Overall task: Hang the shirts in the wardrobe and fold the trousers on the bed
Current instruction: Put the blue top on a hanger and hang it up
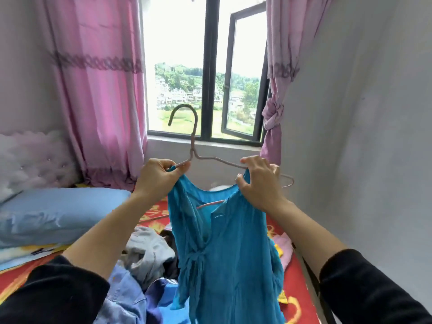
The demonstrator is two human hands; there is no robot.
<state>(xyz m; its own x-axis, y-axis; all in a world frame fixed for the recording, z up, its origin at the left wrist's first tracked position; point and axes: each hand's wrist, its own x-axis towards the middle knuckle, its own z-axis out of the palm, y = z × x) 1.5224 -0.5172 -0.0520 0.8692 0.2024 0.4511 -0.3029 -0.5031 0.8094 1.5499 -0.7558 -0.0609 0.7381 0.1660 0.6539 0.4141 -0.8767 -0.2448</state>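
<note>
A teal shirt (pixel 224 253) hangs in front of me, held up above the bed on a pale pink wire hanger (pixel 217 159). My left hand (pixel 159 176) pinches the shirt's left shoulder together with the hanger's left arm. At the right shoulder, my right hand (pixel 259 183) grips the fabric over the hanger's right arm, whose tip sticks out past my fingers. The hanger's hook points up against the window. Its lower bar shows inside the neckline.
A heap of clothes (pixel 145 258), grey, denim blue and dark, lies on the red patterned bed (pixel 297 295) below the shirt. A pink garment (pixel 284 246) sits at the right. A blue pillow (pixel 53 211) lies left. Pink curtains (pixel 98 90) frame the window; a white wall stands right.
</note>
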